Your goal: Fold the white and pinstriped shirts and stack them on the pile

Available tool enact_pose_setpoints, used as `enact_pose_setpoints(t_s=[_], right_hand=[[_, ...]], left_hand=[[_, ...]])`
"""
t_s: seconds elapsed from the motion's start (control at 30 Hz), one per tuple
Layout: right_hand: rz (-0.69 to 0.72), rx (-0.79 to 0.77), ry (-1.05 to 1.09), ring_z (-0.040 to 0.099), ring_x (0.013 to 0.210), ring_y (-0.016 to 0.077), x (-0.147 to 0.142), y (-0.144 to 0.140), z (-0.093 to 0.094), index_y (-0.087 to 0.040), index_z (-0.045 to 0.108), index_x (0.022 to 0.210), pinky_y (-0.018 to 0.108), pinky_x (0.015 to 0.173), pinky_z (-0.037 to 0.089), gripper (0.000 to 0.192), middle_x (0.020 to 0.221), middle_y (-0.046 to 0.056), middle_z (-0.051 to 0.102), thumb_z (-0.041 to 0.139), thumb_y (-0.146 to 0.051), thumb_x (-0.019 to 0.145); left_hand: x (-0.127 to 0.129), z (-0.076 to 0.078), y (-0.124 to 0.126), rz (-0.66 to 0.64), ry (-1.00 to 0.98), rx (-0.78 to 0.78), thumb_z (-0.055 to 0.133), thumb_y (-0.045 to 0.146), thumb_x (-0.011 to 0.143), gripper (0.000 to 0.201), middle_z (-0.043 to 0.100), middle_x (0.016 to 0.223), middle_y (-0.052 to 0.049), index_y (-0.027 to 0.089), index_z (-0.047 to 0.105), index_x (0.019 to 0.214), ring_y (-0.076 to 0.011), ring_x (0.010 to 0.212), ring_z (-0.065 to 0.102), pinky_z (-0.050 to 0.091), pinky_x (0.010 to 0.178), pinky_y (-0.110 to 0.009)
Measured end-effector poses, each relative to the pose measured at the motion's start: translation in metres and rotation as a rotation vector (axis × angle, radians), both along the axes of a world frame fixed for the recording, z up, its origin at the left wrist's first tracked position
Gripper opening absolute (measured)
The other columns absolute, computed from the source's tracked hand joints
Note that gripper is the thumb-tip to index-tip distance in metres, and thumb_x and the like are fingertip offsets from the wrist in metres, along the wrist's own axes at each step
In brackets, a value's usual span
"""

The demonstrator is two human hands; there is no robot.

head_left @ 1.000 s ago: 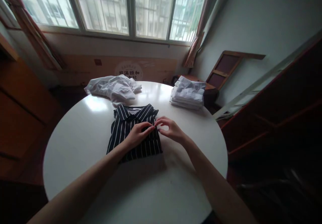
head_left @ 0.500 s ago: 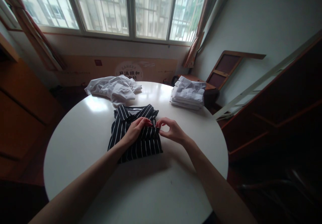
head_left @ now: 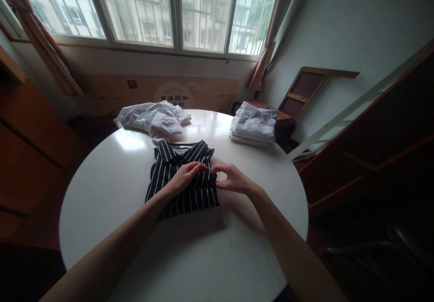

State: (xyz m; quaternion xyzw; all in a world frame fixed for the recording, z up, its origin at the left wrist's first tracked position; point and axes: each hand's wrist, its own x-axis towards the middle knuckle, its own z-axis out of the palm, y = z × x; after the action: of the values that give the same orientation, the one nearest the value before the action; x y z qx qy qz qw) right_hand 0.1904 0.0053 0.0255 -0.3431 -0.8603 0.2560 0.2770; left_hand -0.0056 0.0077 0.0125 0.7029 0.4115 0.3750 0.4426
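A black shirt with white stripes (head_left: 159, 175) lies folded into a compact shape, its collar towards the window. Across its front reaches my left hand (head_left: 186, 175), fingers bent down onto the fabric near the right side and closed on it; the thumb is hard to see. At the shirt's right edge my right hand (head_left: 232, 178) is curled, with thumb and fingertips pinching the folded cloth. Both hands' fingertips are close together there.
The shirt rests on a round white table (head_left: 98, 202). A crumpled white garment (head_left: 156, 119) lies at the back left, and a stack of folded white shirts (head_left: 254, 125) stands at the back right. Beyond are a long cardboard box (head_left: 115, 92) and a window.
Both hands have shifted slightly towards me along the shirt's right side. The shirt and the white clothes have stayed in place.
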Motion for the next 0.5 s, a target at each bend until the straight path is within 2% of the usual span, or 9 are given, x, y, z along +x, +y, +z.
enact_pose_setpoints(t_s=[0.23, 0.4, 0.5], right_hand=[[0.023, -0.079, 0.033, 0.05, 0.07, 0.0114, -0.0022, -0.0045, 0.0056, -0.016, 0.054, 0.073, 0.027, 0.069, 0.042, 0.009, 0.07, -0.002, 0.054, 0.051, -0.012, 0.066], [0.081, -0.13, 0.124, 0.054, 0.084, 0.0132, -0.0046, -0.003, 0.0028, -0.017, 0.055, 0.087, 0.032, 0.081, 0.042, 0.025, 0.089, 0.001, 0.059, 0.053, -0.008, 0.064], [0.083, -0.194, 0.166, 0.054, 0.084, 0.0133, -0.0045, 0.0003, -0.0015, -0.017, 0.056, 0.086, 0.032, 0.08, 0.044, 0.021, 0.087, 0.001, 0.06, 0.058, -0.012, 0.065]], left_hand=[[-0.0009, -0.0029, 0.002, 0.065, -0.021, -0.009, 0.036, 0.046, 0.083, 0.042, 0.065, 0.083, -0.004, 0.015, 0.064, 0.08, -0.0182, 0.084, 0.058, 0.04, 0.085, -0.031], [-0.003, -0.0026, 0.0039, 0.117, -0.098, -0.067, 0.035, 0.049, 0.082, 0.046, 0.066, 0.079, -0.004, 0.014, 0.065, 0.077, -0.019, 0.082, 0.059, 0.04, 0.086, -0.033], [-0.0041, -0.0018, 0.0039, 0.139, -0.184, -0.137, 0.034, 0.051, 0.082, 0.048, 0.067, 0.076, -0.005, 0.013, 0.064, 0.076, -0.0196, 0.081, 0.06, 0.042, 0.084, -0.034]])
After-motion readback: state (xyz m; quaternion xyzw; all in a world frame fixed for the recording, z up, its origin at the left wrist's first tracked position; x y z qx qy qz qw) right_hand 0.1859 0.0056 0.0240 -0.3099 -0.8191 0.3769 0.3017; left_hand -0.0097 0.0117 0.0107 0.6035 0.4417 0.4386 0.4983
